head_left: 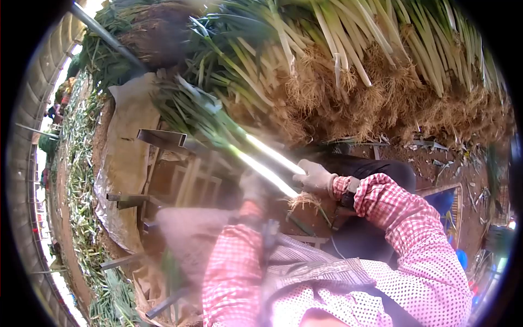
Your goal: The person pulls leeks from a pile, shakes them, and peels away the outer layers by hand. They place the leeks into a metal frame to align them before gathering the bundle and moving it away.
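Note:
Two long green onions with white shafts cross the middle of the head view, leaves toward the upper left. My right hand (317, 178), gloved, is closed around the lower white end of the upper green onion (272, 154). The lower green onion (265, 173) lies roughly parallel to it, its brown roots (303, 201) hanging bare just below my right hand. My left hand (254, 185), also gloved and blurred, is right at this lower shaft; its fingers are smeared, so I cannot tell its grip.
A big pile of green onions (343, 32) with earthy roots fills the top and right. Metal bars (160, 139) jut in from the left beside a pale sheet (131, 163). Leaf scraps (81, 201) cover the ground farther left. A blue-lined crate (444, 201) stands at right.

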Motion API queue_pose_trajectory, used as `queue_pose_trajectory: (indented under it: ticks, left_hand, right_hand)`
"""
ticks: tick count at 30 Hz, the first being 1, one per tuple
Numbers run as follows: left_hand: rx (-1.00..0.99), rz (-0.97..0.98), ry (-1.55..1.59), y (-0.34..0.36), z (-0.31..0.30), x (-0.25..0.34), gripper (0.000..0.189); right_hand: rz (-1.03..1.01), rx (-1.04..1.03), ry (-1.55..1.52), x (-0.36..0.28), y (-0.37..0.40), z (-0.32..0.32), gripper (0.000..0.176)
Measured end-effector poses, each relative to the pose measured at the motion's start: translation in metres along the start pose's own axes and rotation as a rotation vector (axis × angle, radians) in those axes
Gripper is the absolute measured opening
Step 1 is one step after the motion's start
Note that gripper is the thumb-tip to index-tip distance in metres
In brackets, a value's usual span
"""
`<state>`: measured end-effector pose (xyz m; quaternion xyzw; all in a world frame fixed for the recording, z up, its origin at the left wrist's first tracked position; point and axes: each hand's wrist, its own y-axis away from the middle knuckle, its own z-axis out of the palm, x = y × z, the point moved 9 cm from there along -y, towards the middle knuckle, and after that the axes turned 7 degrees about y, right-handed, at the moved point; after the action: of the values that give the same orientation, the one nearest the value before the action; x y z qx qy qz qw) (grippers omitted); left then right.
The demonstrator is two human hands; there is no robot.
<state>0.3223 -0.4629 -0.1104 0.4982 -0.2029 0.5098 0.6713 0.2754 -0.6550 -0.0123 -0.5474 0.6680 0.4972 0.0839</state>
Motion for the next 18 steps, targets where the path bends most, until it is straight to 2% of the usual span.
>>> queue_pose_trajectory:
  ticks: [2,3,4,5,6,7,10,12,13,14,16,17,18]
  left_hand:
    - [-0.123,0.02,0.096,-0.01,-0.005,-0.016,0.013]
    - [-0.261,-0.051,0.234,-0.021,-0.009,-0.033,0.022]
    - [-0.276,-0.075,0.179,-0.039,-0.022,-0.047,0.028]
    - [-0.291,-0.099,0.123,-0.056,-0.035,-0.061,0.035]
    - [-0.177,-0.079,-0.121,-0.081,-0.06,-0.074,0.038]
    - [-0.054,-0.067,-0.363,-0.099,-0.087,-0.085,0.041]
    - [0.198,-0.332,-0.037,-0.054,-0.059,-0.036,0.039]
    - [-0.035,-0.465,0.226,-0.082,-0.063,-0.049,0.036]
    - [0.039,-0.438,0.147,-0.063,-0.04,-0.016,0.031]
    - [-0.051,-0.542,0.378,-0.072,-0.031,-0.023,0.028]
    - [0.198,-0.448,0.231,-0.043,-0.007,0.016,0.032]
    - [0.198,-0.485,0.223,-0.056,-0.02,0.003,0.036]
    - [0.189,-0.443,0.167,-0.074,-0.036,-0.008,0.037]
  right_hand:
    - [-0.019,-0.009,-0.076,0.005,0.004,0.014,0.041]
    - [-0.084,0.0,0.011,0.006,0.0,0.026,0.045]
    - [0.01,-0.094,-0.335,0.027,-0.014,0.055,0.053]
    - [-0.069,-0.181,-0.27,0.004,-0.002,0.054,0.053]
    - [-0.145,-0.269,-0.204,-0.017,0.012,0.053,0.053]
    - [-0.184,-0.101,-0.001,0.01,-0.007,0.07,0.056]
    - [-0.2,-0.147,0.275,-0.005,0.017,0.075,0.048]
    - [-0.185,-0.233,0.419,-0.026,0.052,0.062,0.034]
    - [-0.168,-0.244,0.424,-0.037,0.066,0.054,0.033]
    - [-0.149,-0.256,0.432,-0.042,0.074,0.05,0.032]
    - [-0.145,-0.23,0.443,-0.041,0.075,0.051,0.033]
    - [-0.157,-0.217,0.444,-0.043,0.073,0.051,0.034]
    - [-0.161,-0.23,0.421,-0.043,0.069,0.053,0.035]
